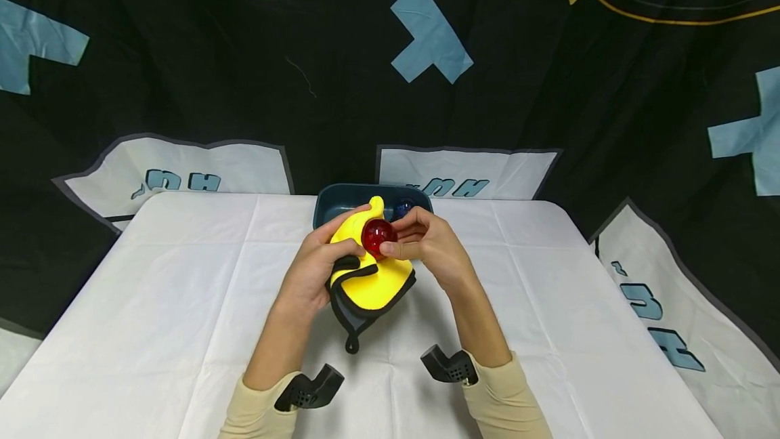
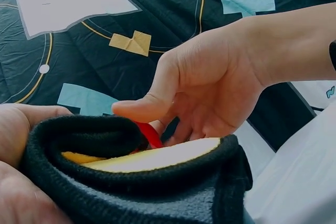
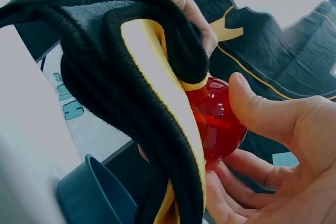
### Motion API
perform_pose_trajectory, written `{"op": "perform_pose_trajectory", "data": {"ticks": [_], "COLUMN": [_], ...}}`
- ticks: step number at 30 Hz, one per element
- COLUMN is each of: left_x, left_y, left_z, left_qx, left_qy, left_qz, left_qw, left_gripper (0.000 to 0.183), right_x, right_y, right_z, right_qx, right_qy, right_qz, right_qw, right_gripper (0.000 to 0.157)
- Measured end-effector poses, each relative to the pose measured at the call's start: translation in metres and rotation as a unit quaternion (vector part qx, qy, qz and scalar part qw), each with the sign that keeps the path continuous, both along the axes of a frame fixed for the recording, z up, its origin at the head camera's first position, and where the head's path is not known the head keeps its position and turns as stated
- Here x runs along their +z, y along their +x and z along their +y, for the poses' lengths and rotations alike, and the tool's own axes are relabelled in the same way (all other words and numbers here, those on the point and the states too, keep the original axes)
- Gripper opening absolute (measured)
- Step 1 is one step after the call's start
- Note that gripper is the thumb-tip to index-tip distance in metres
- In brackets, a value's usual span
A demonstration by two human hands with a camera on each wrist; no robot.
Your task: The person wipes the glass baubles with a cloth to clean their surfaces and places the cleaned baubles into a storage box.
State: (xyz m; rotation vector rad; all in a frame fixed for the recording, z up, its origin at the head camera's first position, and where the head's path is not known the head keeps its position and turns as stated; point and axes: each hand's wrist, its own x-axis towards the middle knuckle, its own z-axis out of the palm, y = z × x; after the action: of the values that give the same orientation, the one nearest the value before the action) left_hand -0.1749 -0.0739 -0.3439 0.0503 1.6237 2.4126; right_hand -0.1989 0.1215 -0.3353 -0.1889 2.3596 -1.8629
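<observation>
A yellow cleaning cloth [image 1: 374, 290] with black edging, a grey back and a small hanging loop drapes over my left hand [image 1: 311, 266], which grips it near its folded edge. Against the yellow face sits a glossy, see-through red ball [image 1: 379, 232]. My right hand [image 1: 434, 246] holds that ball from the right side, thumb in front and fingers behind, as the right wrist view also shows. In the left wrist view, the folded cloth [image 2: 157, 182] hides most of the ball.
Just behind the hands stands a dark blue tray [image 1: 341, 196] with a dark blue ball [image 1: 404, 207] inside. A white cloth covers the table [image 1: 183, 330]. Beyond its back edge hangs a black patterned sheet [image 1: 244, 73].
</observation>
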Motion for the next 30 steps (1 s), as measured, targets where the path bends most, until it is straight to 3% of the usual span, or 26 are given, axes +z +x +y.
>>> {"op": "perform_pose_trajectory", "data": {"ticks": [7,16,21,25,30], "left_x": [0.0008,0.0023,0.0024,0.0019,0.0011], "left_y": [-0.0004,-0.0001,0.0004,0.0012,0.0011], "left_z": [-0.0033,-0.0052,-0.0041,-0.0025,-0.0020], "left_qx": [0.011,0.013,0.006,0.001,-0.001], "left_qy": [0.012,0.020,0.017,0.024,0.025], "left_qz": [-0.003,-0.004,0.000,0.003,0.001], "left_qw": [0.9999,0.9997,0.9998,0.9997,0.9997], "left_gripper": [0.063,0.064,0.063,0.064,0.065], "right_x": [0.0028,0.0005,0.0002,0.0012,0.0005], "right_y": [0.0018,0.0002,0.0009,0.0020,0.0011], "right_z": [-0.0047,0.0050,0.0033,0.0013,-0.0002], "right_qx": [0.024,0.094,0.052,0.014,-0.006], "right_qy": [-0.014,-0.064,-0.028,-0.027,-0.007], "right_qz": [-0.010,0.004,0.013,-0.006,-0.014], "right_qw": [1.000,0.994,0.998,1.000,1.000], "right_gripper": [0.051,0.053,0.048,0.040,0.031]}}
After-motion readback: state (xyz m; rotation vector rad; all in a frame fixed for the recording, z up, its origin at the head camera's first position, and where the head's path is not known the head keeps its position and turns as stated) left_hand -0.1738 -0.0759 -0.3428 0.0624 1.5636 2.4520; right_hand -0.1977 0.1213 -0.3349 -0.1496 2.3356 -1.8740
